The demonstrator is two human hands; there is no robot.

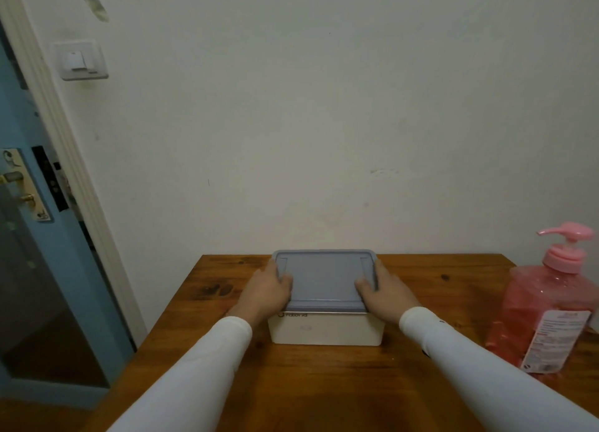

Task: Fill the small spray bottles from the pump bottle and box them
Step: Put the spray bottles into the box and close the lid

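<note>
On the desk (pixel 324 383), mid-surface, both hands are gripping the box (pixel 325 329) by its grey lid (pixel 324 279): left hand (pixel 269 290) curling over the lid's left edge, right hand (pixel 384 290) over the right. Pump bottle (pixel 547 305) is standing well right of the box. No spray bottles showing, probably inside. Likely opening it: lift both sides evenly, keep the base down.
</note>
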